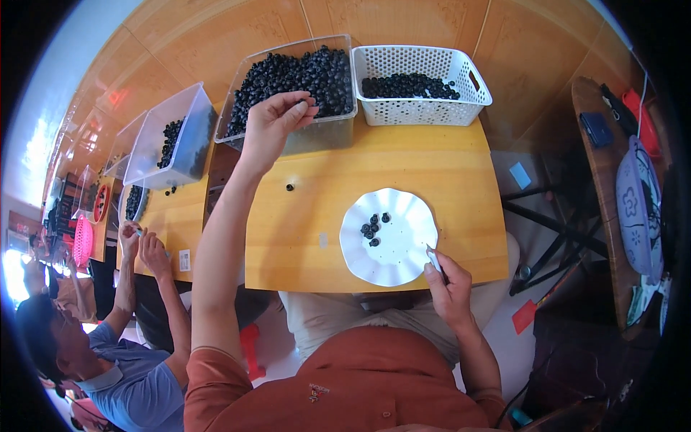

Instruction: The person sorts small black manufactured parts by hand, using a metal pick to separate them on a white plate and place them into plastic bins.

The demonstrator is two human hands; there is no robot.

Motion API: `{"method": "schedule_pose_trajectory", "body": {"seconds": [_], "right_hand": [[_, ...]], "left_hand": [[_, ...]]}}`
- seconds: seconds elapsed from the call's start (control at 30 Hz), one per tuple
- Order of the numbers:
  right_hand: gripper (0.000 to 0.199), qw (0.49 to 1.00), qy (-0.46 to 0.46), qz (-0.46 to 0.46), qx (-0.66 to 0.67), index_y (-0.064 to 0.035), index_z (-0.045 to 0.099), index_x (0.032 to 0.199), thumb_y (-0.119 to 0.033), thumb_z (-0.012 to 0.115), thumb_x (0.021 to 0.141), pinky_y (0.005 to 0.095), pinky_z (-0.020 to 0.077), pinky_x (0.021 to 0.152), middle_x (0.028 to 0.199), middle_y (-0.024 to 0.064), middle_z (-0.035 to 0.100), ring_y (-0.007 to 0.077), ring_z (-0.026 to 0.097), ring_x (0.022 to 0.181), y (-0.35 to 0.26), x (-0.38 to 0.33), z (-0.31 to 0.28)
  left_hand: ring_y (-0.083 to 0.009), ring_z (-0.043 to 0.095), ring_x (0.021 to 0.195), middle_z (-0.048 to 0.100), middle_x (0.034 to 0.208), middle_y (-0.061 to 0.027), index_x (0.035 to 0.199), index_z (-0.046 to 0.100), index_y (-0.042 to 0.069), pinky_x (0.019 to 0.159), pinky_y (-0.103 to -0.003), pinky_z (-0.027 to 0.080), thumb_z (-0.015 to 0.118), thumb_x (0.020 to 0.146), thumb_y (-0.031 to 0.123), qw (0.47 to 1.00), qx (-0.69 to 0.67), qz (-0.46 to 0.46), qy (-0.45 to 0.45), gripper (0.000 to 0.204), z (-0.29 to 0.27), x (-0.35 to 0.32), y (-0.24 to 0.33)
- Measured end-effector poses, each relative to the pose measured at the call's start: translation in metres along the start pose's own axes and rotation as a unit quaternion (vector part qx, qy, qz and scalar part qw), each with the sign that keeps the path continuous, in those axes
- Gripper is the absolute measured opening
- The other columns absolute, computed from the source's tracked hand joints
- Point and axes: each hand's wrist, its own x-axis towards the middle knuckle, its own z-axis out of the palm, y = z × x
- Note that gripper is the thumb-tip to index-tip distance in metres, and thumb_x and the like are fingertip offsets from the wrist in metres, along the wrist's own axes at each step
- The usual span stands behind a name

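Observation:
My left hand (279, 121) is raised over the near edge of a clear plastic bin (288, 144) heaped with small black ring-like parts (288, 75). Its thumb and fingers are pinched together; what they hold, if anything, cannot be made out against the dark heap. My right hand (450, 289) is closed around a slim tool with a pale, narrow tip (432, 256), at the right rim of a white scalloped plate (403, 263). Several black parts (371, 229) lie in a cluster on the plate's left half. One loose black part (289, 187) sits on the wooden table (317, 209).
A white perforated basket (425, 111) with more black parts stands right of the bin. At left, a co-worker (129, 367) works with both hands beside another clear bin (165, 144). A wooden surface on the right carries a patterned purple item (639, 209) and a dark blue wallet-like object (596, 129).

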Motion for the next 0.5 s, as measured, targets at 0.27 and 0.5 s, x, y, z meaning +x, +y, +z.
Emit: {"method": "schedule_pose_trajectory", "body": {"seconds": [0.27, 0.5], "right_hand": [[0.031, 1.000, -0.007, 0.010, 0.029, 0.0057, 0.063, 0.121, -0.009, 0.063, 0.094, 0.0261, 0.0468, 0.068, 0.084, 0.0099, 0.065, 0.0102, 0.056, 0.073, -0.005, 0.004, 0.001], [0.029, 0.999, -0.017, -0.005, 0.039, 0.0058, 0.064, 0.120, -0.009, 0.062, 0.096, 0.0248, 0.0449, 0.065, 0.082, 0.0075, 0.063, 0.0085, 0.052, 0.069, -0.011, 0.016, 0.009]], "left_hand": [[-0.0124, 0.067, 0.091, 0.070, 0.102, -0.0071, 0.118, 0.066, -0.003, 0.085, -0.026, 0.055, 0.065, 0.096, 0.007, 1.000, -0.015, 0.013, 0.018, 0.024, 0.027, -0.068, -0.019], [-0.0128, 0.067, 0.086, 0.070, 0.105, -0.0076, 0.114, 0.067, -0.001, 0.083, -0.028, 0.058, 0.064, 0.096, 0.004, 0.968, -0.231, -0.093, 0.021, 0.019, 0.065, -0.121, -0.040]]}}
